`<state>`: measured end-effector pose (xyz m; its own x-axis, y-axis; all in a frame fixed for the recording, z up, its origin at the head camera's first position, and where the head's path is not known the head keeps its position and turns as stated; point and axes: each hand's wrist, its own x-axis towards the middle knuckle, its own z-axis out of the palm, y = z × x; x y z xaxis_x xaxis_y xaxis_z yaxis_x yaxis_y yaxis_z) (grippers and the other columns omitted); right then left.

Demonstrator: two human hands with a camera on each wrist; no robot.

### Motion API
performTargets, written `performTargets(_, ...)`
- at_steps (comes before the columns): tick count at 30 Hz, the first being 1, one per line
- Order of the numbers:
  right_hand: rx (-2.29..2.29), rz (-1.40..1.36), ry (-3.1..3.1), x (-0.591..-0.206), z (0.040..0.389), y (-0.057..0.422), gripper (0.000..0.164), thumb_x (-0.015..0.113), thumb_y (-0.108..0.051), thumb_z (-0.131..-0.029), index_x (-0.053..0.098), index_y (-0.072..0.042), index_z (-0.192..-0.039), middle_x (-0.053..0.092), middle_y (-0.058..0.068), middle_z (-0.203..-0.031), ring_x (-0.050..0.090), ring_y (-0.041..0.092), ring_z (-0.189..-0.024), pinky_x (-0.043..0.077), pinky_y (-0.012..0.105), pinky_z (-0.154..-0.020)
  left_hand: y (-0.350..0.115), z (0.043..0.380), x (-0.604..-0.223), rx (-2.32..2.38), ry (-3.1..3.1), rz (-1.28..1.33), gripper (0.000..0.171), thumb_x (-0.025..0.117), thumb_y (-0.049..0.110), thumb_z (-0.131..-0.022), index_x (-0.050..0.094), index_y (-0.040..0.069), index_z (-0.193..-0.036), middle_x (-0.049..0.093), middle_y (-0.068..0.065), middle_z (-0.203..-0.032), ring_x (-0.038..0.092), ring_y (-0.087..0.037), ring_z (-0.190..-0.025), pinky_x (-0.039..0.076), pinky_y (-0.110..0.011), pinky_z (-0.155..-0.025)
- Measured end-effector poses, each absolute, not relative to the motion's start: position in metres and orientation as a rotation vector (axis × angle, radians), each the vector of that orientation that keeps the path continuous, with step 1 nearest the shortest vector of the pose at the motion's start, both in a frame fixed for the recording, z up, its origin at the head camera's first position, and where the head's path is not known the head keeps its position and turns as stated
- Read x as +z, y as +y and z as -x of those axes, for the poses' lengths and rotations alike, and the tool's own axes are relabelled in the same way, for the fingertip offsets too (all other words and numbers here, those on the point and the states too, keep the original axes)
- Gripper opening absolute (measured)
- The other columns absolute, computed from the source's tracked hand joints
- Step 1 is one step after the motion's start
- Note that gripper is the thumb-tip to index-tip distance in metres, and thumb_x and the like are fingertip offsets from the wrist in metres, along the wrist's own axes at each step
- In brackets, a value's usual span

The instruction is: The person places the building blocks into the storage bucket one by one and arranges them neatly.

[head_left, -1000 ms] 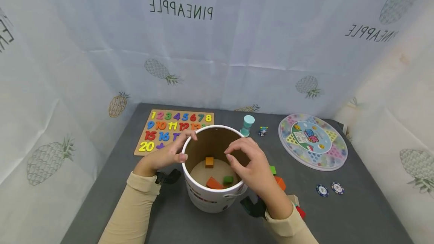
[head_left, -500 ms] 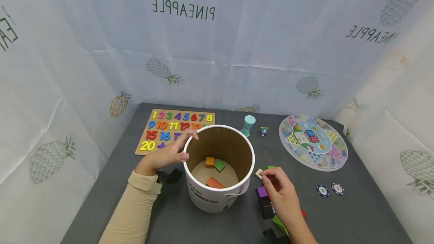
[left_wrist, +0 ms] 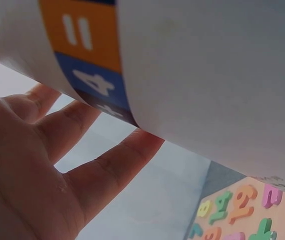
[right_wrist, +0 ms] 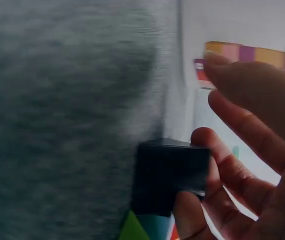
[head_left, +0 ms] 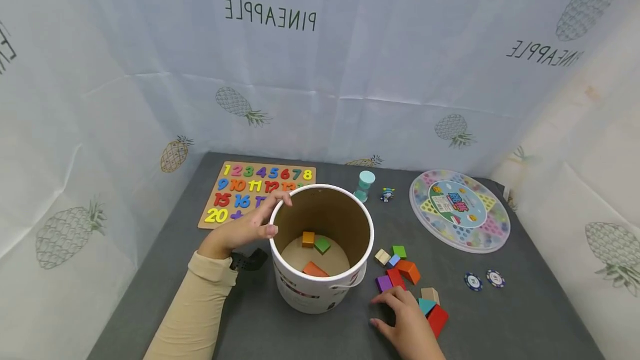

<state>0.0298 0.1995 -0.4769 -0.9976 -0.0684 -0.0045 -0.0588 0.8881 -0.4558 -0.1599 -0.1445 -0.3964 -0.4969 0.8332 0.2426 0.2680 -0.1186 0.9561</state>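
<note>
A white bucket (head_left: 298, 288) stands mid-table, with an orange cube (head_left: 308, 239), a green block (head_left: 322, 245) and an orange-red block (head_left: 315, 269) inside. My left hand (head_left: 245, 232) rests at its left rim; the left wrist view shows spread, nearly straight fingers (left_wrist: 110, 167) against the outer wall. Right of the bucket, my right hand (head_left: 405, 324) is low over the blocks, thumb and forefinger apart with nothing between them. In the right wrist view a black block (right_wrist: 165, 175) is beside its lower fingers, hidden under the hand in the head view.
Right of the bucket lie loose blocks: purple (head_left: 384, 283), orange (head_left: 409, 271), red (head_left: 437, 320) and others. A number board (head_left: 206, 221), sand timer (head_left: 365, 185), small figurine (head_left: 387, 194), round game board (head_left: 460, 210) and two poker chips (head_left: 473, 281) are around. Curtains enclose the table.
My right hand has moved from over the bucket to the blocks on the right, then nearer me. The green block now lies beside the orange cube. The left hand stays at the rim.
</note>
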Motion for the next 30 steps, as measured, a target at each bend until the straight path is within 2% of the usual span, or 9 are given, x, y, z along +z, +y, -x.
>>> performTargets(6, -0.658, 0.171, 2.949, -0.477, -0.026, 0.208, 0.039, 0.089, -0.020, -0.064, 0.069, -0.027, -0.096, 0.052, -0.007, -0.103, 0.048, 0.017, -0.095, 0.050, 0.042, -0.081, -0.146, 0.161, -0.397, 1.651, 1.709, -1.228, 0.061, 0.057, 0.050, -0.091, 0.023, 0.016, -0.128, 0.023, -0.022, -0.137, 0.033, -0.055, -0.121, 0.052, -0.045, -0.084)
performTargets(10, -0.636, 0.141, 2.923, -0.475, -0.023, 0.212, 0.036, 0.089, -0.017, -0.063, 0.066, -0.027, -0.088, 0.054, -0.005, -0.102, 0.050, 0.020, -0.096, 0.050, 0.045, -0.082, -0.147, 0.161, -0.398, 1.655, 1.703, -1.223, 0.060, 0.057, 0.049, -0.091, 0.023, 0.016, -0.128, 0.022, -0.024, -0.137, 0.032, -0.056, -0.121, 0.053, -0.047, -0.083)
performTargets(15, -0.626, 0.135, 2.928, -0.472, -0.023, 0.211, 0.038, 0.090, -0.016, -0.061, 0.056, -0.027, -0.077, 0.052, -0.006, -0.094, 0.049, 0.018, -0.089, 0.050, 0.041, -0.077, -0.146, 0.161, -0.398, 1.663, 1.679, -1.217, 0.060, 0.058, 0.048, -0.091, 0.023, 0.016, -0.128, 0.022, -0.023, -0.137, 0.032, -0.056, -0.121, 0.052, -0.050, -0.083)
performTargets(25, -0.685, 0.003, 2.965, -0.471, -0.027, 0.208, 0.047, 0.092, -0.023, -0.058, 0.046, -0.022, -0.072, 0.048, -0.006, -0.088, 0.046, 0.014, -0.081, 0.045, 0.029, -0.065, -0.146, 0.161, -0.398, 1.650, 1.704, -1.222, 0.060, 0.058, 0.047, -0.091, 0.023, 0.017, -0.129, 0.022, -0.019, -0.139, 0.033, -0.055, -0.122, 0.052, -0.050, -0.083)
performTargets(30, -0.783, -0.070, 2.978, -0.474, -0.031, 0.206, 0.047, 0.089, -0.010, -0.060, 0.045, -0.018, -0.073, 0.046, -0.004, -0.085, 0.047, 0.010, -0.070, 0.042, 0.023, -0.056, -0.147, 0.161, -0.399, 1.648, 1.704, -1.212, 0.060, 0.058, 0.047, -0.091, 0.023, 0.018, -0.129, 0.023, -0.018, -0.139, 0.033, -0.055, -0.122, 0.051, -0.052, -0.082)
